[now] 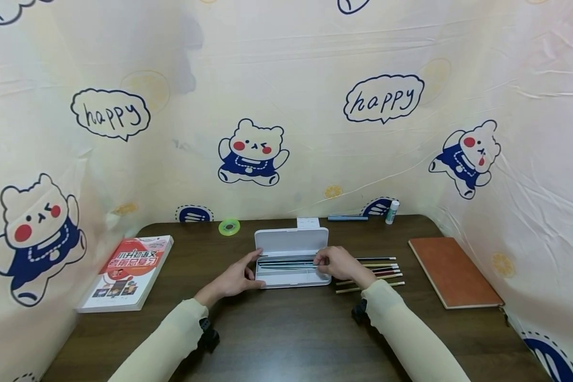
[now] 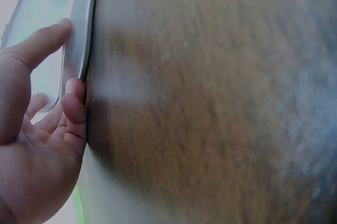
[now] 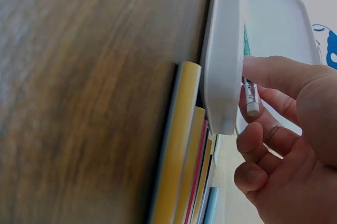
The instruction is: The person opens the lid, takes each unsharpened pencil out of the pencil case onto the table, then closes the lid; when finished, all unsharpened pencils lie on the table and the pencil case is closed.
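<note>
White plastic pencil case (image 1: 293, 260) lies open between both hands, long axis left-right, right hand (image 1: 340, 263) nearer the pencil (image 1: 286, 260) | left wrist: left hand (image 2: 37, 145) fingers relaxed, touching the case's end | right wrist: right hand pinching the pencil just inside the case wall

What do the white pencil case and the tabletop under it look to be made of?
The white rectangular pencil case looks like moulded plastic with a smooth matte finish: thin even walls, rounded corners, and a hinged lid standing open. The dark brown table shows streaky wood grain with a soft sheen; whether solid wood or a printed laminate cannot be told.
</note>
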A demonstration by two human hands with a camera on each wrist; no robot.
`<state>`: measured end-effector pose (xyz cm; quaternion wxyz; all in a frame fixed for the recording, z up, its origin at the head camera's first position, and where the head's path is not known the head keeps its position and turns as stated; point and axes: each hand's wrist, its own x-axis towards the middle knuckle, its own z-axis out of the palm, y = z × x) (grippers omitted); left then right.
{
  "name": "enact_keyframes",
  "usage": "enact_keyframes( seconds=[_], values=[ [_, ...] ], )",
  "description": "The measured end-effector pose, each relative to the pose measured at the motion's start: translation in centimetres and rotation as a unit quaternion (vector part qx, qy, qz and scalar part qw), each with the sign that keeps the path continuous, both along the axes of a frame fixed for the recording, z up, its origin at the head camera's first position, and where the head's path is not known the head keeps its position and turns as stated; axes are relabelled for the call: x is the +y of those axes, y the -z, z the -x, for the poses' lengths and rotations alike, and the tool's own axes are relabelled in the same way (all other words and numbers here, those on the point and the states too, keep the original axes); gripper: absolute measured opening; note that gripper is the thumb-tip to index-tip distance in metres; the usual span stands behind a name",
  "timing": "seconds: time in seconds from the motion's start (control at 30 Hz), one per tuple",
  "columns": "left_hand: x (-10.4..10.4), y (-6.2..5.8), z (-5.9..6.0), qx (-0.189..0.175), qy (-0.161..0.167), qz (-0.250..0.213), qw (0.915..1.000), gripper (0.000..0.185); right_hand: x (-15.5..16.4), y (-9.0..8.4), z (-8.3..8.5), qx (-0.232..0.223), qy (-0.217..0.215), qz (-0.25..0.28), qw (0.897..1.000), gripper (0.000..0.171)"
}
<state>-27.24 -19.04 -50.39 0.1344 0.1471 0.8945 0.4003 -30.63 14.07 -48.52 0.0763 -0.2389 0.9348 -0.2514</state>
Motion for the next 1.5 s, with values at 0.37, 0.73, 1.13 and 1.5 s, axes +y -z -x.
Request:
enact_keyframes(
  seconds=[0.37, 0.73, 1.13, 1.5],
  values=[
    [-0.1, -0.1, 0.1, 0.001, -0.002, 0.001, 1.0, 0.095, 2.7, -1.1, -0.4, 0.011, 0.004, 0.034, 0.999, 0.008],
    [-0.1, 0.0, 0.2, 0.004, 0.001, 0.009, 1.0, 0.096, 7.2, -1.7, -1.7, 0.023, -0.01, 0.054, 0.998, 0.007],
    [0.0, 0.3, 0.2, 0.002, 0.001, 0.004, 1.0, 0.096, 13.0, -1.4, -3.2, 0.026, 0.014, 0.038, 0.999, 0.005],
    [-0.1, 0.3, 0.2, 0.001, -0.002, 0.011, 0.9999, 0.096, 16.6, -1.0, -4.4, -0.031, 0.036, 0.047, 0.998, 0.004]
  ],
)
